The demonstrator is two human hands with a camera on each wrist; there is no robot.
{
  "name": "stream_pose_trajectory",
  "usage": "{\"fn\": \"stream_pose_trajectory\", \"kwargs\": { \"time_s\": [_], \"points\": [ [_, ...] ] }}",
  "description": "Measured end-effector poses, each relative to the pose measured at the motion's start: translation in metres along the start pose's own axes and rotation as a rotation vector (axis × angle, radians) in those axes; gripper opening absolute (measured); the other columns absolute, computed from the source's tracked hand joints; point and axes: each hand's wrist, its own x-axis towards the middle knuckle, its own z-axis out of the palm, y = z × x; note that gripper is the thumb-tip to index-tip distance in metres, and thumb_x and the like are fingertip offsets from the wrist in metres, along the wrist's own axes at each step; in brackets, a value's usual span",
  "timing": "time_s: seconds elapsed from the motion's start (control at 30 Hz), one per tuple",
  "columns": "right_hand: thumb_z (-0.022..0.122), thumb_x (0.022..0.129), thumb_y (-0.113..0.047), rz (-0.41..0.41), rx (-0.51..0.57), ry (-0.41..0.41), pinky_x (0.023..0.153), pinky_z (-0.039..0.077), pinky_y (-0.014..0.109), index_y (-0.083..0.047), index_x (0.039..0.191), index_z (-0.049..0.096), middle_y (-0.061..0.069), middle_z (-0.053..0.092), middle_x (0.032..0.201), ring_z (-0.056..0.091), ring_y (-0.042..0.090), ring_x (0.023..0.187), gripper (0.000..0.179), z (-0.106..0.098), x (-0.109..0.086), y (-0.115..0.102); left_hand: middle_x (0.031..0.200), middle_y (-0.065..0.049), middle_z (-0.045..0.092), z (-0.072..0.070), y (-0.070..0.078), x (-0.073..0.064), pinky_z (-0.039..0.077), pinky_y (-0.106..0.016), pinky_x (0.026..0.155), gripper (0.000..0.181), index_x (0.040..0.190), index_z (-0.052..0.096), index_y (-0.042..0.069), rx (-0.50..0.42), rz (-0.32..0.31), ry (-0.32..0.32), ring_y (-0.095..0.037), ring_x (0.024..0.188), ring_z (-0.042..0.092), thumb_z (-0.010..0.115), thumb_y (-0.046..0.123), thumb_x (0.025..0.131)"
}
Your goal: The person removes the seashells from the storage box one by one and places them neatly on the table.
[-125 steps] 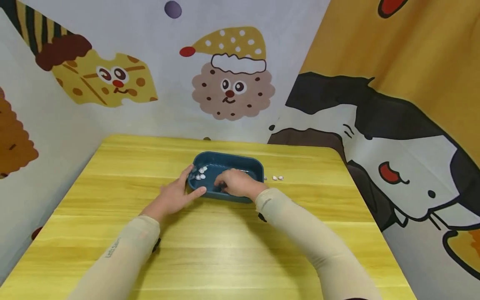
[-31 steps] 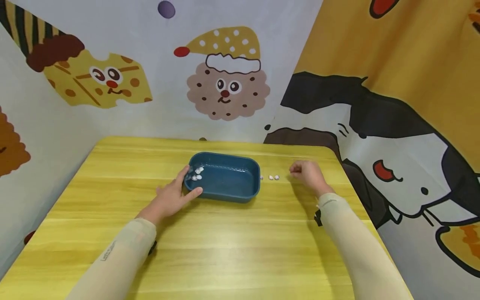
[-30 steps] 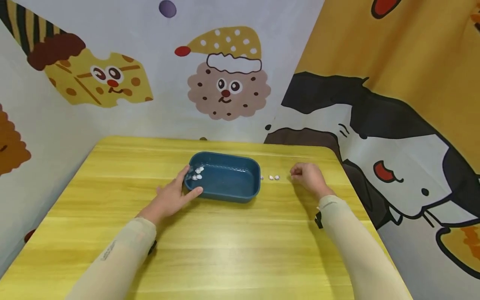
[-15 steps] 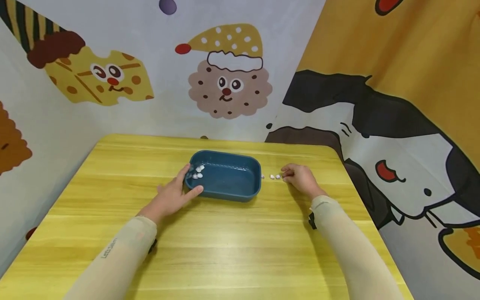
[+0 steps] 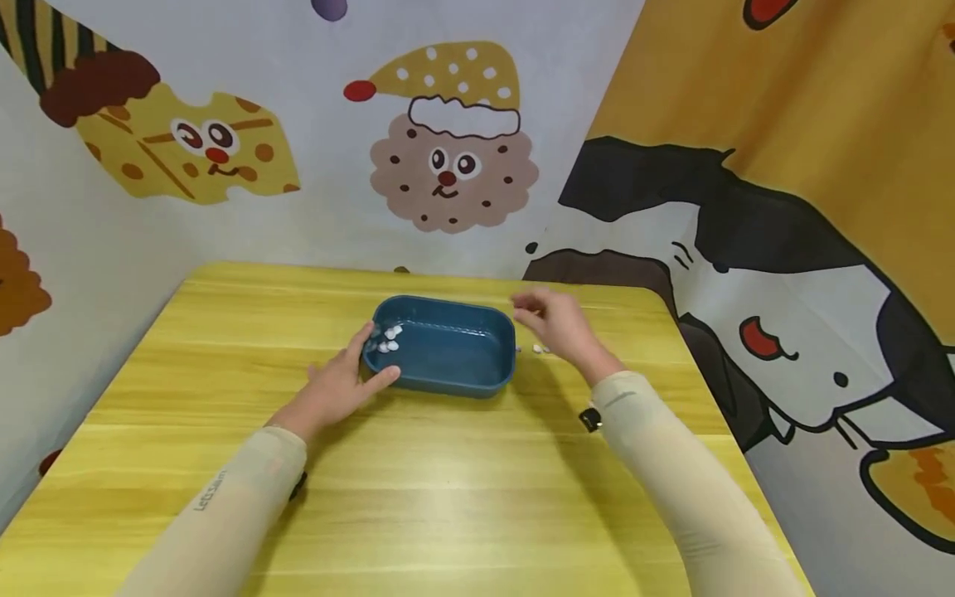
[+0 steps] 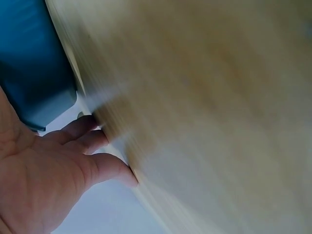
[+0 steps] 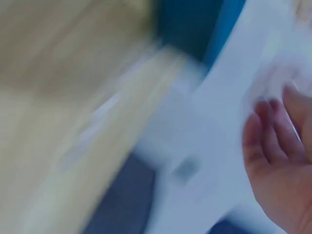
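Note:
A dark blue rectangular tray [image 5: 448, 386] sits near the back of the table, with several small white pebble-like pieces [image 5: 392, 332] at its left end. My left hand [image 5: 336, 385] rests against that end, fingers spread along the side and thumb at the near rim. In the left wrist view its fingers look straight beside the tray [image 6: 39, 58]. My right hand [image 5: 563, 323] is raised off the tray's right end. In the right wrist view, the right hand [image 7: 282, 161] has loosely bent fingers, thumb apart, nothing visible between them. Small white pieces [image 5: 536, 349] lie below it, partly hidden.
The yellow wood-grain table [image 5: 448, 489] backs onto a cartoon-printed wall cloth [image 5: 298, 240]. A yellow patterned curtain [image 5: 716, 99] hangs at the right. A black wrist device [image 5: 590, 419] shows under the right sleeve.
My right hand went from inside the tray to the table on the right, then to the white pieces there, and has now lifted leftward toward the tray. My left hand stays at the tray.

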Motion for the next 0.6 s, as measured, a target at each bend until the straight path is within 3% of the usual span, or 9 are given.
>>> {"fn": "stream_pose_trajectory", "kwargs": {
  "time_s": [0.13,0.2,0.3,0.37,0.47,0.6],
  "points": [
    [0.068,0.107,-0.026,-0.18,-0.121,-0.386,0.106,0.059,0.04,-0.015,0.145,0.067,0.006,0.069,0.146,0.07,0.022,0.127,0.04,0.057,0.042,-0.085,0.175,-0.024,0.029,-0.009,-0.006,-0.003,0.005,-0.095,0.111,0.106,0.173,-0.011,0.029,0.006,-0.001,0.006,-0.055,0.154,0.038,0.041,0.084,0.099],
    [0.065,0.109,-0.029,-0.203,-0.199,-0.49,0.112,0.056,0.038,-0.018,0.151,0.063,0.003,0.065,0.152,0.065,0.02,0.135,0.043,0.091,0.059,-0.107,0.172,-0.025,0.034,-0.009,-0.006,-0.004,0.004,-0.095,0.11,0.105,0.173,-0.011,0.029,-0.008,0.007,0.001,-0.055,0.153,0.041,0.041,0.083,0.1],
    [0.062,0.111,-0.03,-0.174,-0.306,-0.512,0.109,0.056,0.035,-0.02,0.144,0.068,-0.001,0.07,0.144,0.068,0.017,0.13,0.036,0.132,0.076,-0.118,0.17,-0.024,0.038,-0.005,-0.003,-0.004,0.004,-0.095,0.111,0.104,0.173,-0.01,0.03,-0.024,0.025,-0.015,-0.054,0.152,0.043,0.041,0.084,0.099],
    [0.061,0.111,-0.029,-0.145,-0.341,-0.471,0.1,0.059,0.032,-0.021,0.13,0.077,-0.003,0.077,0.126,0.073,0.014,0.113,0.026,0.148,0.081,-0.114,0.172,-0.023,0.036,0.0,0.0,-0.003,0.004,-0.095,0.111,0.105,0.173,-0.01,0.031,-0.042,0.035,-0.025,-0.053,0.153,0.042,0.041,0.084,0.099],
    [0.062,0.11,-0.025,-0.137,-0.344,-0.41,0.088,0.06,0.031,-0.02,0.111,0.082,-0.003,0.081,0.106,0.073,0.011,0.094,0.021,0.16,0.084,-0.108,0.175,-0.02,0.029,0.002,0.002,-0.002,0.004,-0.094,0.113,0.106,0.173,-0.008,0.031,-0.051,0.034,-0.021,-0.052,0.156,0.038,0.042,0.085,0.098],
    [0.066,0.108,-0.021,-0.202,-0.319,-0.373,0.085,0.061,0.03,-0.02,0.104,0.084,-0.005,0.081,0.101,0.071,0.009,0.087,0.019,0.161,0.085,-0.107,0.176,-0.021,0.029,-0.004,-0.004,-0.006,0.004,-0.093,0.114,0.106,0.174,-0.006,0.03,-0.047,0.014,0.014,-0.052,0.157,0.037,0.043,0.085,0.098]
  ]
}}
